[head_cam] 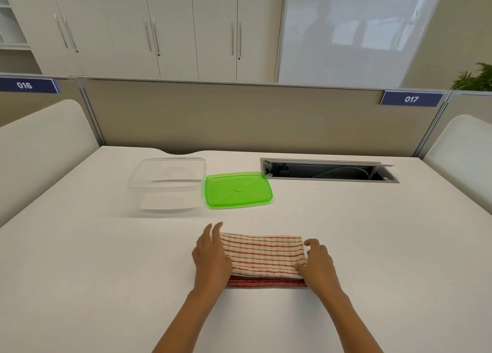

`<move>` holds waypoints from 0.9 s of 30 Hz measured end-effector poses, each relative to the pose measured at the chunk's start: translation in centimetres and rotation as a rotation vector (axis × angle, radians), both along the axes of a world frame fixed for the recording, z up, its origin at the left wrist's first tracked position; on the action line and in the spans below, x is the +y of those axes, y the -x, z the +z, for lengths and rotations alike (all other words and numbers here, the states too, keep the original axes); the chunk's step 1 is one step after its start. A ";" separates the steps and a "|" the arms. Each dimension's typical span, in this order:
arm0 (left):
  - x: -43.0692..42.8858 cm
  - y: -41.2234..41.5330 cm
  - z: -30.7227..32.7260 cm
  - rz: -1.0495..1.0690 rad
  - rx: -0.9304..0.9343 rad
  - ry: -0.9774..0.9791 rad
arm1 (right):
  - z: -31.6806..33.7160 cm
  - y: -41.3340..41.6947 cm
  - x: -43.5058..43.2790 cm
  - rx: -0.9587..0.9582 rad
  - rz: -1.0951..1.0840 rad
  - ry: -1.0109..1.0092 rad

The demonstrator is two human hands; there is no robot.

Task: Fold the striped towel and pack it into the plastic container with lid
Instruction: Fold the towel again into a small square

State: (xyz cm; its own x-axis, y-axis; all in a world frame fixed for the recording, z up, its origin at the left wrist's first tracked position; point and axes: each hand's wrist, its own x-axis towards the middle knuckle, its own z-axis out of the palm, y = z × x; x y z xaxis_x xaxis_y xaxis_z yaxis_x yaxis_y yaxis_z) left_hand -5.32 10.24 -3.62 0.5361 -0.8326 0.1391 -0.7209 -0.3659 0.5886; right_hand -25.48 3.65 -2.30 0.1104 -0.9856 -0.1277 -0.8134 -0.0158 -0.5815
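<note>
1. White cabinet doors with slim metal handles fill the far wall, beside a frosted glass panel; a green plant shows at the right edge.
2. Beige partition screen closes the back of the desk, carrying blue tags numbered 016 and 017.
3. White desk spreads wide and smooth toward the camera, with a grey cable hatch standing open at the back right.
4. Clear plastic container sits uncovered on the far middle of the desk, and its bright green lid lies flat just beside it on the right, the two nearly touching.
5. Striped towel lies folded into a thick rectangle on the near middle of the desk, well apart from the container; its top layer is cream with thin red stripes, and a darker red layer shows along the near edge.
6. Left hand lies against the towel's left end, fingers nearly straight and held loosely together, pressing the side and gripping nothing.
7. Right hand lies on the towel's right end, fingers curled over the top edge and thumb on the cloth; whether it pinches the layers cannot be told.
</note>
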 end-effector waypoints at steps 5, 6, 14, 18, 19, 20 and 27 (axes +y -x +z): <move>-2.6 2.6 0.5 -0.251 -0.311 0.003 | 0.5 -3.9 0.0 0.139 0.146 0.261; -3.2 3.1 0.4 -0.274 -0.336 -0.006 | 0.1 -4.8 -0.1 0.167 0.195 0.271; -3.2 2.5 -3.0 -0.222 -0.343 -0.224 | -4.0 -5.2 -0.9 0.356 0.243 0.207; -2.5 2.4 -3.5 -0.151 -0.363 -0.209 | -4.4 -3.2 -1.0 0.337 0.112 0.160; -2.3 2.3 -3.5 -0.124 -0.379 -0.215 | -4.4 -2.7 -1.1 0.322 0.076 0.142; -2.1 2.1 -3.6 -0.093 -0.395 -0.220 | -4.3 -2.2 -1.1 0.313 0.049 0.133; 0.0 -0.3 -3.3 0.195 -0.154 -0.127 | -4.6 -1.6 -1.0 0.312 -0.027 0.148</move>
